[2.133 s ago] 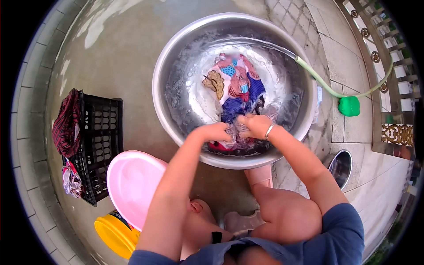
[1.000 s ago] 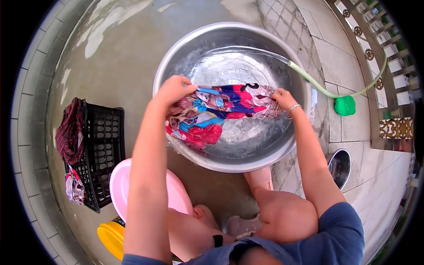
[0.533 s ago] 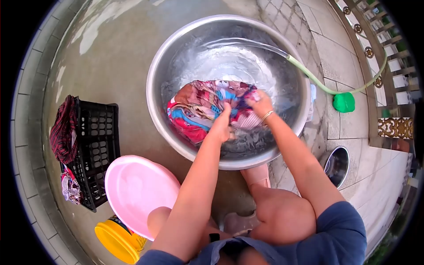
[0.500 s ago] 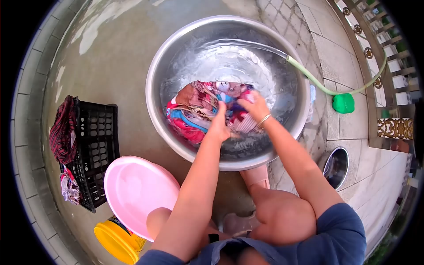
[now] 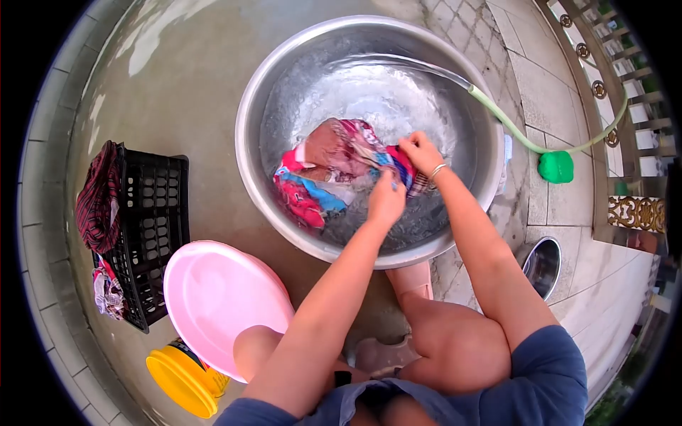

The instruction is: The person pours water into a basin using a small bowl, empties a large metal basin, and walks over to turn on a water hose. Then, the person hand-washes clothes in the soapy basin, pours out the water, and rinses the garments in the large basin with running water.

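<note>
A large metal basin (image 5: 249, 181) holds rippling water and a bunched, wet patterned cloth (image 5: 337, 153) in reds, browns and blue. At the cloth's right end, my right hand (image 5: 420, 153), with bracelets on its wrist, is closed on a red, blue and striped part. My left hand (image 5: 388, 199) grips the same cloth just below and left of the right one, its fingers curled and partly hidden. The rest of the cloth spreads leftward in the water. From a pale green hose (image 5: 501, 117) over the basin's right rim, water streams in.
To the left stands a black plastic crate (image 5: 153, 234) with a dark striped cloth (image 5: 99, 199) over its side. A pink tub (image 5: 213, 298) leans by my knee, near a yellow bucket (image 5: 181, 383). On the right are a green container (image 5: 555, 167) and a small metal bowl (image 5: 543, 266).
My left hand has moved right and down, closer to my right hand. My right hand has shifted slightly right and up. The cloth's right end is now drawn out toward the right.
</note>
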`<state>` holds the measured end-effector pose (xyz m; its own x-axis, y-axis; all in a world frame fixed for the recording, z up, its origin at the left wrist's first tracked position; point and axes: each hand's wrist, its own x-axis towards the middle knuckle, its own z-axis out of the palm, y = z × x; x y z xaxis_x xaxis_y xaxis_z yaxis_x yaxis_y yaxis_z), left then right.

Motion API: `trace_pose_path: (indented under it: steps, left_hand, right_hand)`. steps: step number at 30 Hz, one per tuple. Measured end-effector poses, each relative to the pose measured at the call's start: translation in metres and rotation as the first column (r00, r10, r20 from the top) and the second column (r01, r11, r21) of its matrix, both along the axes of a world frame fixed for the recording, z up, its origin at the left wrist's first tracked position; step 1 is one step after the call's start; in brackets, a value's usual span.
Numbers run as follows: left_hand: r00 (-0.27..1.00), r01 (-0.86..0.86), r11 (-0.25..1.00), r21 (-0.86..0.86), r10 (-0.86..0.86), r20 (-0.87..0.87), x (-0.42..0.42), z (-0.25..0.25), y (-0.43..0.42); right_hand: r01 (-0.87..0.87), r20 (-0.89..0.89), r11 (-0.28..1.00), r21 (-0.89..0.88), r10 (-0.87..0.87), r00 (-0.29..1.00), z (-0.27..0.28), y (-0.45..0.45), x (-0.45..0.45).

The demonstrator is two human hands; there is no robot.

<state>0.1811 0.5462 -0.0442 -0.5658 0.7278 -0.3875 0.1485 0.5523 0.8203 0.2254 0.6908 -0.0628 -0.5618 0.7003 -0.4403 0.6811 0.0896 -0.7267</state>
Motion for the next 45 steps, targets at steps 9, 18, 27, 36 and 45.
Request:
trace_pose_path:
  steps: [9, 18, 27, 36, 45]
  left_hand:
    - [0.589, 0.144, 0.970, -0.198, 0.077, 0.804, -0.014, -0.016, -0.020]
    - [0.460, -0.504, 0.817, 0.280, -0.020, 0.888, -0.068, -0.039, -0.022]
    - [0.599, -0.409, 0.912, 0.025, 0.248, 0.762, -0.027, 0.003, -0.027]
    - [0.858, 0.487, 0.774, -0.404, -0.339, 0.385, -0.077, 0.011, -0.036]
    - [0.094, -0.609, 0.791, 0.056, 0.002, 0.996, -0.067, 0.008, -0.042]
  right_hand:
    - [-0.206, 0.309, 0.940, 0.273, 0.117, 0.944, 0.004, -0.026, -0.003]
    - [-0.439, -0.207, 0.664, 0.605, 0.664, 0.719, 0.103, -0.117, -0.011]
    - [-0.241, 0.133, 0.917, 0.318, 0.208, 0.969, 0.033, -0.030, -0.014]
    - [-0.652, 0.523, 0.736, 0.183, 0.488, 0.699, 0.010, -0.050, -0.021]
    - [-0.157, -0.521, 0.827, 0.540, 0.474, 0.709, 0.073, -0.109, -0.040]
